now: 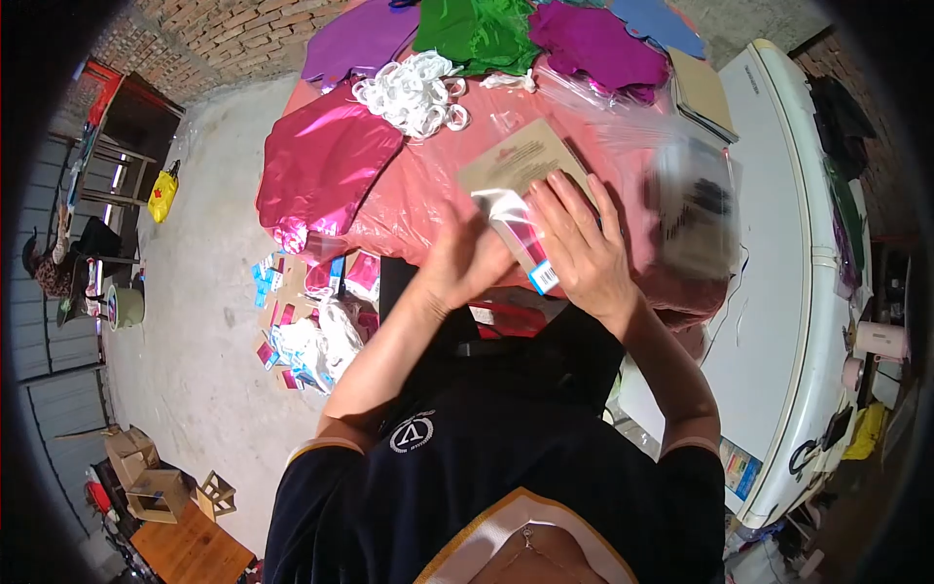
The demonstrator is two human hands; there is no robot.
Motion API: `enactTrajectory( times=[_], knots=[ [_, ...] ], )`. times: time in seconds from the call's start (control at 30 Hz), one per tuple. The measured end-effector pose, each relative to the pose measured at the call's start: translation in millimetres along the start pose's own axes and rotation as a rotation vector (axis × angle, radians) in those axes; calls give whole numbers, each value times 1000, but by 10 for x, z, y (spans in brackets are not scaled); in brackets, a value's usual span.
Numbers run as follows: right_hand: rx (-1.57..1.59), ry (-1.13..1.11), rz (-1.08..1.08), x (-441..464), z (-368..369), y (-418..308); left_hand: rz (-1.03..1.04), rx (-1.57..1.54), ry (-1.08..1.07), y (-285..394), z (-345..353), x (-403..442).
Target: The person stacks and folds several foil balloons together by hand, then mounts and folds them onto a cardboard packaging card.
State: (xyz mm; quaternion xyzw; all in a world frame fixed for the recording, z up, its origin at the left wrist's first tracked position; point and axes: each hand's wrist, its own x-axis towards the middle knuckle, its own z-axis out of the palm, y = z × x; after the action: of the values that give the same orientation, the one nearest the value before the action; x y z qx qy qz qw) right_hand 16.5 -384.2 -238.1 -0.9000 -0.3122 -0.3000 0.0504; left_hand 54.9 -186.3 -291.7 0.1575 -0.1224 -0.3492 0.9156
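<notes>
A small flat package (525, 248) in clear plastic shows a pink strip and a blue-and-white barcode label, with glare at its upper end. Over its right side lies my right hand (574, 243), fingers stretched out and pressed flat. My left hand (467, 255) is at the package's left edge, thumb spread away and slightly blurred; some of its fingertips are hard to make out. Behind both hands, a printed brown cardboard piece (506, 161) rests on the pink plastic-covered surface (413, 200).
White elastic-like loops (413, 92) lie beside a shiny crimson fabric piece (326, 161). Purple, green and magenta pieces line the far edge. A clear bag stack (693, 200) stands right, near a white appliance (778, 273). Packaged items (311, 336) sit lower left.
</notes>
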Motion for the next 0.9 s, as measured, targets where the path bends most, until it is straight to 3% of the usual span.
enactTrajectory(
  times=[0.03, 0.07, 0.13, 0.23, 0.37, 0.5, 0.7, 0.83, 0.9],
  knots=[
    [-37, -7, -2, 44, 24, -3, -44, 268, 193, -32, 282, 9],
    [-52, 21, 6, 76, 50, 0, 8, 341, 168, -51, 445, 45],
    [-83, 77, 20, 118, 105, 15, -11, 206, 180, -24, 391, 62],
    [-125, 115, 66, 168, 173, -15, -46, 496, 116, 79, 397, 63],
    [-164, 145, 117, 198, 313, -22, 24, 823, 244, -5, 353, 100],
    [-216, 134, 132, 282, 440, -95, 52, 444, 437, -103, 256, 114],
    [-76, 40, 177, 219, 479, -144, 141, 393, 470, 35, 95, 153],
    [110, 108, 216, 107, 307, -120, 222, 322, 505, 214, 159, 194],
    [420, 237, 471, 31, 326, -175, 217, 340, 483, 276, 187, 179]
  ],
)
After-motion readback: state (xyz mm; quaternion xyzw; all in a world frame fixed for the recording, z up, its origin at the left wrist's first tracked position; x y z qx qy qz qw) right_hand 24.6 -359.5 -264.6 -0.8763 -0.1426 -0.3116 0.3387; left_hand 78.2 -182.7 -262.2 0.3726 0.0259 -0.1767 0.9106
